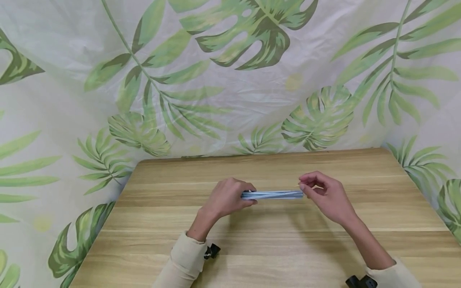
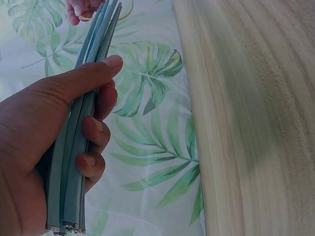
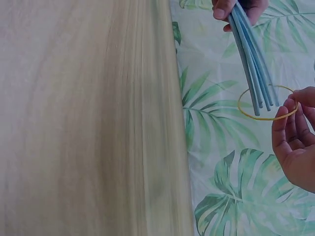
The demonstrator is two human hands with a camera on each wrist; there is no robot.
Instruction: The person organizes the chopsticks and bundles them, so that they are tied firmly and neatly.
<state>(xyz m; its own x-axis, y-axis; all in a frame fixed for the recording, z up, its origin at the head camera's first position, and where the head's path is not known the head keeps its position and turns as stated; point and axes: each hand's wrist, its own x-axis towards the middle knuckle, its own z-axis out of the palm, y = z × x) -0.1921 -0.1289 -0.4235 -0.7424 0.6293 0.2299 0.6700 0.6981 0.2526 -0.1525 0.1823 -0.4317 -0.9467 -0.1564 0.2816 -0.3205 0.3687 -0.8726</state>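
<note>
A bundle of long, thin light-blue sticks (image 1: 272, 195) is held level above the table in the head view. My left hand (image 1: 226, 199) grips it near one end, thumb across the sticks and fingers curled around them. From the right, my right hand (image 1: 328, 196) pinches a yellow rubber band (image 3: 266, 119) between thumb and fingertips. In the right wrist view that band hangs as a wide, slack loop around the free ends of the sticks, which fan out slightly. The left wrist view shows the rough, cut-looking ends of the sticks (image 2: 71, 162) below the palm.
Beneath both hands is a wood-grain table (image 1: 252, 248), its far edge close to a leaf-patterned cloth (image 1: 230, 100) that hangs behind and at the sides. Small black devices (image 1: 212, 251) sit at both sleeve cuffs.
</note>
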